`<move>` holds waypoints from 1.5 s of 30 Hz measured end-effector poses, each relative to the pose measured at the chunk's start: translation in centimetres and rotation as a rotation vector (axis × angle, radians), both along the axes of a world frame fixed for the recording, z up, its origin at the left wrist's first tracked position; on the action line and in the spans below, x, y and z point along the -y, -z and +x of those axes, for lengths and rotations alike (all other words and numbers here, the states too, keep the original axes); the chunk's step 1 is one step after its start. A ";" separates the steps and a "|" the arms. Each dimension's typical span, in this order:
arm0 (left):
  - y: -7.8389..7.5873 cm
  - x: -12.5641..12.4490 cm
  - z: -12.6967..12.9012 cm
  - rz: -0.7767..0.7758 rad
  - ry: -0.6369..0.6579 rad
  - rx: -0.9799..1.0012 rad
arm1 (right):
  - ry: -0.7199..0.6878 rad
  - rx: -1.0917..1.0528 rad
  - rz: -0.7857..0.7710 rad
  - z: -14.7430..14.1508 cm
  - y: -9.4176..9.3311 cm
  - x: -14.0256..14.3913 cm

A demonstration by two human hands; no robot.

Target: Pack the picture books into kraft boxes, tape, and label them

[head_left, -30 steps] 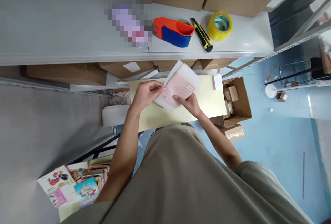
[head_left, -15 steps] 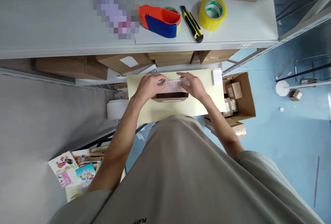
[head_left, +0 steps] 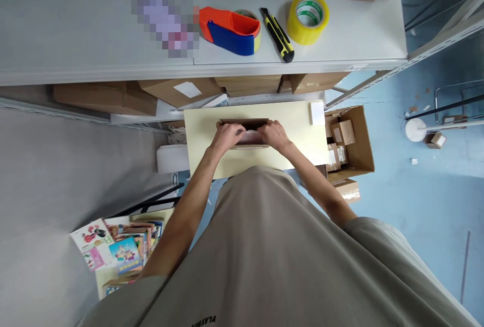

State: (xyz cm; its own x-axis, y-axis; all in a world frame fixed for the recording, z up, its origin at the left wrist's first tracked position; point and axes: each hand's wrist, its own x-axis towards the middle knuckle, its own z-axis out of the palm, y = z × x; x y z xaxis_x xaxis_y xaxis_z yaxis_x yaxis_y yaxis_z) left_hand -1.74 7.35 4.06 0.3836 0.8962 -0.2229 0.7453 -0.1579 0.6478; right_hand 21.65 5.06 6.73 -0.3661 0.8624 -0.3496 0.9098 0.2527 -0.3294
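A small brown cardboard box point(head_left: 244, 124) lies on a pale yellow tabletop point(head_left: 298, 130) in front of me. My left hand point(head_left: 226, 136) rests on its left end and my right hand point(head_left: 275, 134) on its right end. Between the two hands a pinkish-white folded paper point(head_left: 251, 137) shows inside the box, pressed down by my fingers. Both hands curl over the box's edges.
A white shelf point(head_left: 75, 29) above holds an orange-and-blue tape dispenser point(head_left: 229, 29), a yellow-black utility knife point(head_left: 277, 34) and a yellow tape roll point(head_left: 307, 18). An open carton point(head_left: 350, 138) of small boxes stands on the floor to the right; colourful books point(head_left: 117, 254) lie lower left.
The pink paper I held up in both hands has gone down into the small box. My hands have dropped with it onto the box.
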 end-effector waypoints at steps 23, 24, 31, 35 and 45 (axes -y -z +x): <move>4.9 3.9 -8.9 -0.194 -0.378 0.375 | 0.477 -0.476 -0.084 4.4 4.8 2.6; 5.1 3.9 -8.6 -0.195 -0.380 0.371 | 0.464 -0.460 -0.097 3.9 5.1 2.5; 6.3 3.8 -5.8 -0.193 -0.570 0.182 | 0.470 -0.284 -0.094 1.5 6.4 2.4; 6.7 3.2 -5.1 -0.205 -0.640 0.108 | 0.584 -0.194 -0.071 1.4 6.3 1.8; 6.9 1.1 -4.2 -0.284 -0.607 -0.071 | 0.762 -0.088 -0.158 0.8 7.9 -0.9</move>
State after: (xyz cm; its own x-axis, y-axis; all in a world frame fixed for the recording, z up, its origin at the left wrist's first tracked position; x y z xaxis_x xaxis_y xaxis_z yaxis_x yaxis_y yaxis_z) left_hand -5.94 6.27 -2.87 -0.1943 0.8512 -0.4876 0.6903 0.4718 0.5485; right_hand 22.45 5.92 -1.14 0.2748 0.8293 -0.4866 0.7823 -0.4871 -0.3882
